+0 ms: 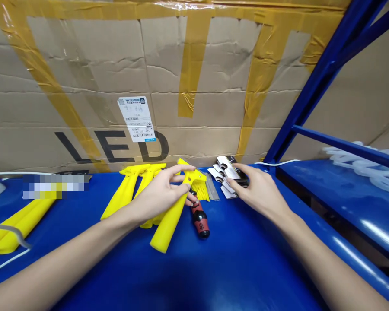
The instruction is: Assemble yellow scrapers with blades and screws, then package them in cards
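Note:
My left hand [164,190] is closed around a yellow plastic T-shaped handle [170,220], whose thick grip slants down toward me. Over at the small stack of black-and-white printed cards [217,172] with round cut-outs, my right hand [257,183] pinches a card [229,167] between thumb and fingers. A red-and-black screwdriver-like tool [201,222] lies just below the left fingers. Behind that hand rest more yellow handles [121,196], partly hidden. Small yellow plastic pieces [201,190] and thin grey strips [212,188] lie between the two hands.
A large taped cardboard box [214,125] marked LED stands behind the blue table [240,259]. Blue metal framing [311,95] rises on the right, with translucent tubing [369,166] beyond. More yellow handles [26,224] and a white cable [9,259] lie at left.

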